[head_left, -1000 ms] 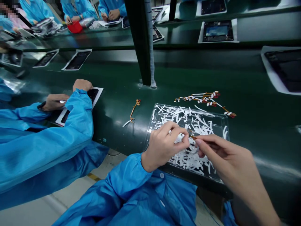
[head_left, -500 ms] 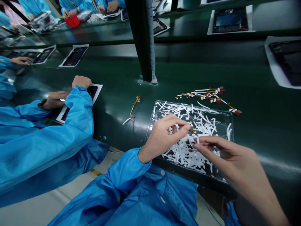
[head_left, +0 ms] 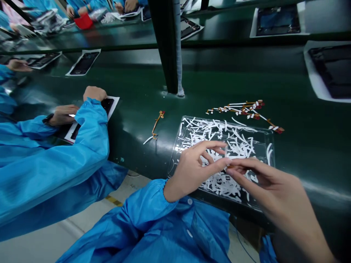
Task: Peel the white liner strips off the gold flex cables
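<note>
My left hand (head_left: pixel 196 164) is over the clear plastic tray (head_left: pixel 270 140), its thumb and forefinger apart. A thin, pale strip (head_left: pixel 226 150) stands between those two fingertips; whether it is gripped I cannot tell. The left thumb meets the fingertips of my right hand (head_left: pixel 270 182), which are pinched together. A small orange-brown bit of a flex cable (head_left: pixel 228 167) shows at the right fingertips, mostly hidden by the fingers. Beneath both hands, many white paper strips (head_left: pixel 222 186) fill the tray.
Several flex cables (head_left: pixel 244 108) with white strips lie behind the tray, and a single flex cable (head_left: pixel 158 124) lies left of it. A dark post (head_left: pixel 167 54) rises from the green bench (head_left: pixel 137 95). At left, a co-worker's blue sleeve (head_left: pixel 91 128) reaches over a device panel.
My left thumb and forefinger have parted from their pinch on the flex cable, and the thumb has come against my right fingertips. The cable is now mostly hidden.
</note>
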The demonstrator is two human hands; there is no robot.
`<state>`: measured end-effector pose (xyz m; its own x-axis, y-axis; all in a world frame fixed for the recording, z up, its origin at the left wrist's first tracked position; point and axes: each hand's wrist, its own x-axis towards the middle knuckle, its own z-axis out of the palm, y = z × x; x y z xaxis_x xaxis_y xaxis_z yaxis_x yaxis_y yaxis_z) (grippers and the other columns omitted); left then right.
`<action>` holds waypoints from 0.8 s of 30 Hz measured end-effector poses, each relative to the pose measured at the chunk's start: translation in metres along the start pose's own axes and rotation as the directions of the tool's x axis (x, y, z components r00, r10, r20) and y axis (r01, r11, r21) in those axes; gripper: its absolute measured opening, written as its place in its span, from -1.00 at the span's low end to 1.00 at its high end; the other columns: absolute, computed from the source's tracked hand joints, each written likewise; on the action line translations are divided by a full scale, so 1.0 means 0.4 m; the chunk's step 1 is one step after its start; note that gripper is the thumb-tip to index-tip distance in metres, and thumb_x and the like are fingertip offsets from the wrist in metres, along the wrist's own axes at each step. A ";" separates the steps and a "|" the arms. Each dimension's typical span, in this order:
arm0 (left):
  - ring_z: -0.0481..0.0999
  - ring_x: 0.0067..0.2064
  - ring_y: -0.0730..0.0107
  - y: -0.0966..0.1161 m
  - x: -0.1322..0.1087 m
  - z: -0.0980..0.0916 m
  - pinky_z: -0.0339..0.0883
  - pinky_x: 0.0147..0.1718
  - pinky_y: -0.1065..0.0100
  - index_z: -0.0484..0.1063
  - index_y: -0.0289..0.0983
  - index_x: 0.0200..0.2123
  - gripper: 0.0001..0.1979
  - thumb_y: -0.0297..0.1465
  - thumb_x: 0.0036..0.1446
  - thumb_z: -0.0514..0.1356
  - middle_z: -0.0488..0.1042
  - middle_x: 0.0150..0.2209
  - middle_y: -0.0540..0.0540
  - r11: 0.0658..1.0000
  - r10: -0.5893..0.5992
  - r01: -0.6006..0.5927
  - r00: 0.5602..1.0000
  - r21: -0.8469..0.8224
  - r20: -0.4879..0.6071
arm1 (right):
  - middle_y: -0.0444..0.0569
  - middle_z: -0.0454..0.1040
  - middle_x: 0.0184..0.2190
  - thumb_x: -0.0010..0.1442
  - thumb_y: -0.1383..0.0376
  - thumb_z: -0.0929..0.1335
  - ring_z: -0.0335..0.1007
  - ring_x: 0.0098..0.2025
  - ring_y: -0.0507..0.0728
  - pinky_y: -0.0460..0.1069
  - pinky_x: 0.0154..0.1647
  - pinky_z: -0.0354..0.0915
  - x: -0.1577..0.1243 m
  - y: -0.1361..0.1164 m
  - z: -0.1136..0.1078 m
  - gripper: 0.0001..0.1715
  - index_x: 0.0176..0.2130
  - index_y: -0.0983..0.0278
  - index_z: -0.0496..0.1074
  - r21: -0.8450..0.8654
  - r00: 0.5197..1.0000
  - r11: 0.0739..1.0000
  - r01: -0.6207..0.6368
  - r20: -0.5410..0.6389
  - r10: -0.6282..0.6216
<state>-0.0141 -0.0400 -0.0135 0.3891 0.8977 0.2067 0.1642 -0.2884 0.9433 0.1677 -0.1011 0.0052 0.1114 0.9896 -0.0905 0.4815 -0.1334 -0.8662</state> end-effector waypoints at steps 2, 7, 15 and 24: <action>0.59 -0.35 0.53 -0.004 -0.002 0.004 0.44 -0.50 0.52 0.41 -0.21 0.11 -0.68 -0.30 0.33 0.26 0.61 -0.12 -0.07 0.983 -0.103 0.116 0.990 -0.142 0.096 | -0.12 0.62 -0.25 0.20 -0.01 0.47 0.53 -0.27 0.10 -0.05 -0.24 0.44 -0.001 -0.001 0.008 -0.72 -0.14 0.06 0.61 0.014 1.000 1.000 0.002 -0.003 -0.002; 0.63 -0.37 0.50 -0.018 0.001 0.014 0.53 -0.45 0.48 0.41 -0.21 0.11 -0.68 -0.28 0.34 0.25 0.61 -0.14 -0.09 0.970 -0.119 0.131 0.990 -0.207 0.070 | -0.09 0.62 -0.30 0.19 -0.04 0.47 0.52 -0.33 0.12 -0.04 -0.29 0.44 0.005 0.013 0.017 -0.66 -0.15 0.11 0.61 0.038 0.999 0.998 -0.043 -0.006 0.043; 0.56 -0.28 0.55 -0.021 0.013 0.004 0.51 -0.34 0.49 0.57 -0.24 -0.18 -0.87 -0.31 0.32 0.27 0.57 -0.23 -0.04 0.908 0.306 -0.283 0.952 0.311 -0.027 | -0.05 0.62 -0.24 0.23 -0.04 0.43 0.53 -0.24 0.17 -0.02 -0.32 0.42 0.017 0.013 0.002 -0.67 -0.21 0.13 0.62 -0.003 1.000 1.000 -0.013 -0.004 0.013; 0.58 -0.29 0.52 -0.016 0.015 0.015 0.44 -0.33 0.44 0.56 -0.23 -0.19 -0.92 -0.39 0.31 0.24 0.61 -0.29 0.03 0.725 0.441 -0.397 0.895 0.563 0.063 | -0.06 0.56 -0.15 0.35 0.08 0.37 0.48 -0.14 0.13 -0.01 -0.18 0.37 0.012 0.011 0.000 -0.73 -0.05 0.10 0.58 -0.064 0.994 0.993 0.104 0.033 -0.102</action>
<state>-0.0075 -0.0347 -0.0199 0.4782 0.6554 0.5846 0.4752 -0.7529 0.4553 0.1705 -0.0969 0.0012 0.0331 0.9993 -0.0175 0.5449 -0.0327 -0.8379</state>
